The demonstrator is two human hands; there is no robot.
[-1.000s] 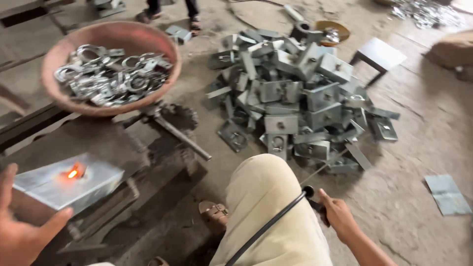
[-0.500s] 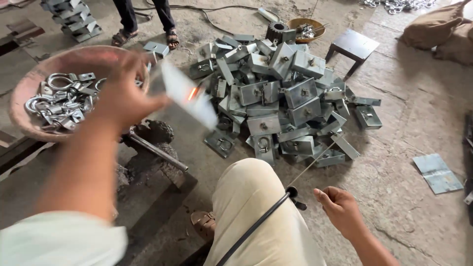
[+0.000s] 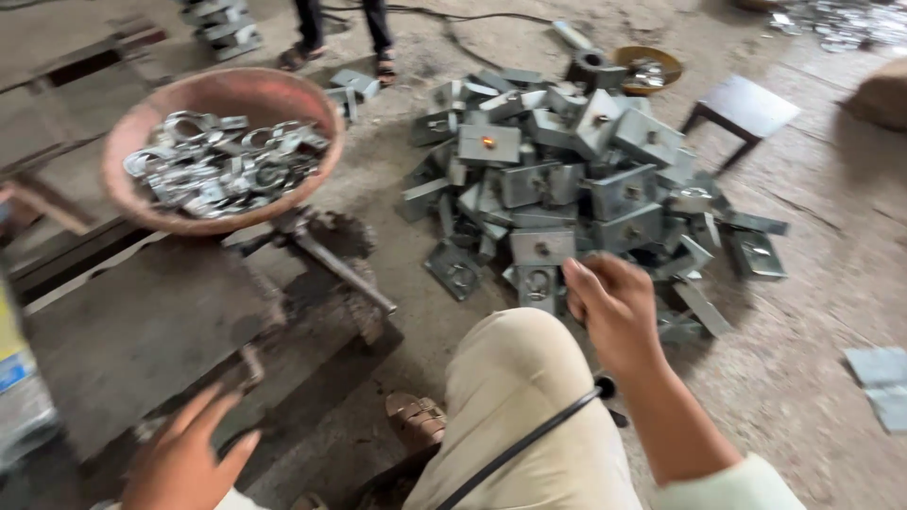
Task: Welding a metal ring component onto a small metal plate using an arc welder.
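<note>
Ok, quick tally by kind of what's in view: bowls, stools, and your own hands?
Bowls: 2, the large reddish bowl holding metal rings and the small yellow bowl behind the heap.
Stools: 1, the dark stool.
Hands: 2, the left hand and the right hand, both empty.
Total: 5

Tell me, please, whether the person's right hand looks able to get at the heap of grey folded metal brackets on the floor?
Probably yes: the right hand hangs open just above the near edge of the heap of grey metal brackets, with nothing between them.
</note>
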